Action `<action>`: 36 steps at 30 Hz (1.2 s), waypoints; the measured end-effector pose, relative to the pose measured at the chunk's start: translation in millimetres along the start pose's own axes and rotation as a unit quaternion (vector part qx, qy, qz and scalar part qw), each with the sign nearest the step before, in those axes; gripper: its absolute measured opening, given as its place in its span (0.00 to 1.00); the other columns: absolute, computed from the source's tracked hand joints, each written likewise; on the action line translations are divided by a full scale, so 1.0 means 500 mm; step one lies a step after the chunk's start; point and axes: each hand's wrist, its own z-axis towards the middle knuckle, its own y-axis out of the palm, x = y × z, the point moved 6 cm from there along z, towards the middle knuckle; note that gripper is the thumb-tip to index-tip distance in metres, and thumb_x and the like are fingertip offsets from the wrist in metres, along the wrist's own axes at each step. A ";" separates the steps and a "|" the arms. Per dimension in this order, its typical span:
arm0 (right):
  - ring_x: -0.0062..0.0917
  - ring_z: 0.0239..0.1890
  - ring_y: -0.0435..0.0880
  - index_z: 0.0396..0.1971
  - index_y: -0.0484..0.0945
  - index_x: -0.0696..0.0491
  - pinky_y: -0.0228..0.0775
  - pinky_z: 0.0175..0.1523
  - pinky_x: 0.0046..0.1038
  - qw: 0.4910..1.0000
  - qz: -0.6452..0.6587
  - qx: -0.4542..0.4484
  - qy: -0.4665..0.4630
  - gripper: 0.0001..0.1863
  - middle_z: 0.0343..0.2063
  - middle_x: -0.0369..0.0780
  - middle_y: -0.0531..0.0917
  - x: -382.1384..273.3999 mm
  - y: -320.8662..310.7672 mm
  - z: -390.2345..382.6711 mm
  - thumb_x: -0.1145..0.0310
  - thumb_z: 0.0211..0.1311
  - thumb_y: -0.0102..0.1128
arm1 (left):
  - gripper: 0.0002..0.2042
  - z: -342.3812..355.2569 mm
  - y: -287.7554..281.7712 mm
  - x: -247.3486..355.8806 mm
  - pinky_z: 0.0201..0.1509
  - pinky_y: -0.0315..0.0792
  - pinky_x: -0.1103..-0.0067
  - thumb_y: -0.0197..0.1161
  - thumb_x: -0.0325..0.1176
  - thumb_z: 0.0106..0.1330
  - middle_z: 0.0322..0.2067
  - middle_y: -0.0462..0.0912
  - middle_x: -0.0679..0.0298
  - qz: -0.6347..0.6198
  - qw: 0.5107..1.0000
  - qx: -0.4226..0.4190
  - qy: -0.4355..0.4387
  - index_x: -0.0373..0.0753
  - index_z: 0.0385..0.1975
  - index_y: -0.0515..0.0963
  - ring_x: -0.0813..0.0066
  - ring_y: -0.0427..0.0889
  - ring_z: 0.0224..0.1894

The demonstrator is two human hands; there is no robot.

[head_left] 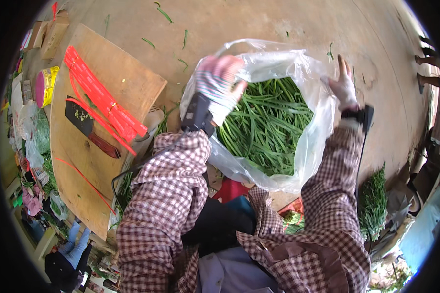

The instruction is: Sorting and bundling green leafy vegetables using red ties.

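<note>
A clear plastic bag (315,73) stands wide-mouthed before me, filled with long green leafy stalks (271,122) that look like garlic chives. Over the bag's far left rim is my left hand (219,80), in a striped knit glove. Its fingers are smeared by motion, so whether they grip the plastic cannot be made out; the thumb points toward the greens. My right hand (344,88), in a pale glove with bare fingertips, is at the right rim. Its fingers stretch upward and apart, with the thumb side against the plastic.
On my left, a wooden board (98,185) bears a bundle of red straps (100,95) and a cleaver (90,127). A yellow-and-pink roll (46,87) lies beyond it. More green stalks (374,205) stand at right. Loose leaves dot the floor; people are at both edges.
</note>
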 end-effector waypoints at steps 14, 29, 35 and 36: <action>0.28 0.29 0.78 0.38 0.78 0.56 0.71 0.38 0.28 0.903 0.151 -0.164 0.368 0.11 0.30 0.42 0.82 0.010 0.051 -0.591 0.67 0.57 0.56 | 0.20 -0.473 0.082 0.089 0.48 0.70 0.72 0.59 0.47 0.56 0.36 0.81 0.56 0.108 0.673 -0.731 -0.037 0.39 0.41 0.77 0.62 0.79 0.41; 0.32 0.51 0.76 0.49 0.70 0.52 0.62 0.55 0.35 0.932 -0.108 -0.328 0.113 0.41 0.47 0.43 0.77 -0.519 0.284 -0.165 0.37 0.38 0.65 | 0.20 -0.316 0.071 -0.114 0.48 0.68 0.73 0.57 0.39 0.61 0.46 0.77 0.61 -0.351 0.739 -0.041 -0.574 0.51 0.54 0.69 0.70 0.75 0.45; 0.34 0.48 0.78 0.44 0.76 0.52 0.67 0.53 0.34 0.909 -0.106 -0.403 0.015 0.35 0.45 0.42 0.79 -0.548 0.312 -0.208 0.42 0.39 0.66 | 0.13 -0.414 0.129 -0.125 0.42 0.70 0.73 0.57 0.39 0.56 0.34 0.81 0.58 -0.115 0.722 -0.158 -0.664 0.39 0.36 0.78 0.63 0.78 0.35; 0.34 0.50 0.76 0.45 0.76 0.52 0.67 0.54 0.34 0.901 -0.118 -0.418 -0.023 0.36 0.47 0.43 0.77 -0.547 0.314 -0.210 0.41 0.38 0.66 | 0.13 -0.420 0.135 -0.131 0.42 0.70 0.74 0.59 0.36 0.54 0.34 0.81 0.57 -0.180 0.704 -0.119 -0.677 0.38 0.38 0.78 0.63 0.79 0.37</action>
